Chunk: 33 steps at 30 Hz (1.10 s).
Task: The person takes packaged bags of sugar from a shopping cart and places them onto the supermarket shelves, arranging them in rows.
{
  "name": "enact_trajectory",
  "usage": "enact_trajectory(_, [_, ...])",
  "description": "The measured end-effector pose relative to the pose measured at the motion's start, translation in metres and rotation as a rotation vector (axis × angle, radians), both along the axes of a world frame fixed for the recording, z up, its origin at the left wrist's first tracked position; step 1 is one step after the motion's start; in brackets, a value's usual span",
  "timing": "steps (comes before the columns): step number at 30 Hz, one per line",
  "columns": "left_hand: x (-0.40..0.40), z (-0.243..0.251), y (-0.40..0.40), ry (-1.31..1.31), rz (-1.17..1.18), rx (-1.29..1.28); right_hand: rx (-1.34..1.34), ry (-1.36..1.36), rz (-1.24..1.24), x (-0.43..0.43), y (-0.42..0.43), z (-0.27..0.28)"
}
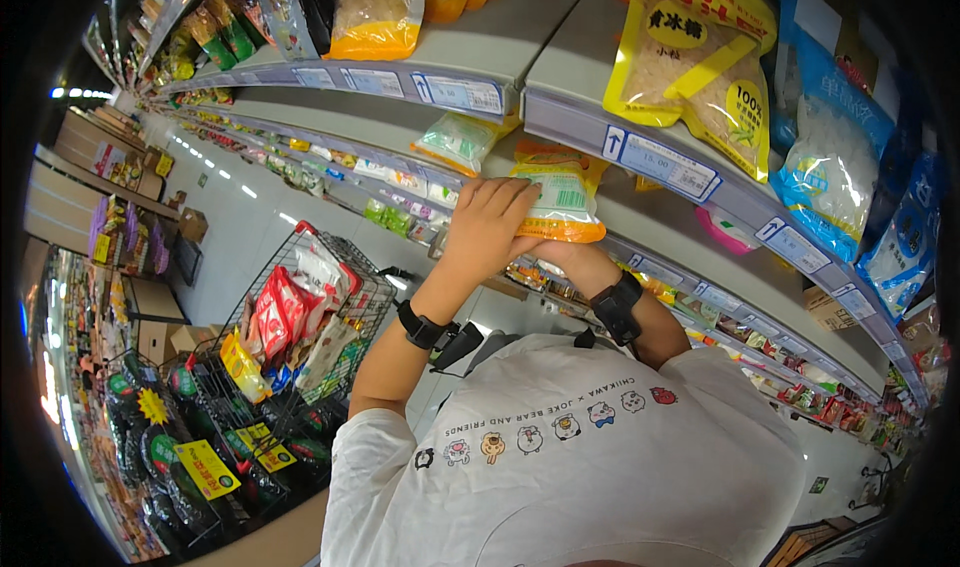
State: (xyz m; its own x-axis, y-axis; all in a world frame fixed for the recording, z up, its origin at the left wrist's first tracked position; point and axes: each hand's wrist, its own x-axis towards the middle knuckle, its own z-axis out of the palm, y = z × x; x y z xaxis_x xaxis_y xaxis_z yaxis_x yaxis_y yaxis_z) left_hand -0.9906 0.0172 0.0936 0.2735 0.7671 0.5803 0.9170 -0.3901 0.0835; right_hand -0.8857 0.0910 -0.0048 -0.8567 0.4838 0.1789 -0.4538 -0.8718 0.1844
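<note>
A plastic food bag (564,192) with orange ends, a pale green panel and a barcode is between my hands at the front of a shelf. My left hand (487,218) lies over its left side, fingers bent across the top. From below, my right hand (559,252) supports the bag's near end; its fingers are mostly hidden. A similar bag (457,141) lies on the shelf just beyond my left hand. Each wrist wears a black strap with a device.
Above my hands juts an upper shelf edge (570,121) with price tags and a yellow bag of crystals (690,64). Blue bags (832,169) stand at right. A wire shopping cart (367,297) with several packages stands left, near a display of dark-wrapped goods (165,447).
</note>
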Motion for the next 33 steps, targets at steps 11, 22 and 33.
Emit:
enact_trajectory(11, [-0.037,-0.013,0.057,0.056,-0.063,-0.015,-0.109,-0.488,0.093,-0.028,-0.001,0.019])
enact_trajectory(22, [-0.028,-0.028,0.067,0.119,-0.015,-0.165,-0.233,-0.661,0.098,-0.008,-0.019,0.016])
enact_trajectory(33, [-0.005,-0.101,-0.035,-0.335,0.364,-0.027,-0.282,-0.846,0.307,-0.002,-0.065,-0.050])
